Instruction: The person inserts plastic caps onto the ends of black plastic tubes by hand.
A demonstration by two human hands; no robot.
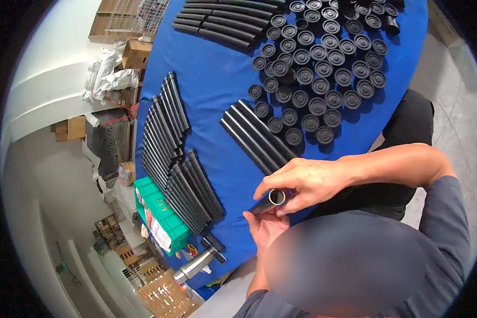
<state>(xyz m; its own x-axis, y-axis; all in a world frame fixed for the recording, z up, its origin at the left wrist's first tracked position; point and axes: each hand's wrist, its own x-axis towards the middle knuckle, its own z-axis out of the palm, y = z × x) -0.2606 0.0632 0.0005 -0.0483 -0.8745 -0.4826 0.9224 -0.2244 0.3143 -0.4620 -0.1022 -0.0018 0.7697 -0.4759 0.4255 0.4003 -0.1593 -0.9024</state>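
Note:
A short black tube is held between my two hands, its round open end facing up toward the camera. My right hand reaches over from the right, its fingers curled around the open end. Below it, my left hand grips the tube from underneath, palm up, with the thumb against its side. Part of the tube is hidden behind the fingers. Just beyond my right hand, several longer black tubes lie side by side on the blue cloth.
Many black ringed round caps cover the table's right side. More black tubes lie at the far end, and rows of tubes at the left. A green crate and a silver cylindrical tool are near the left edge.

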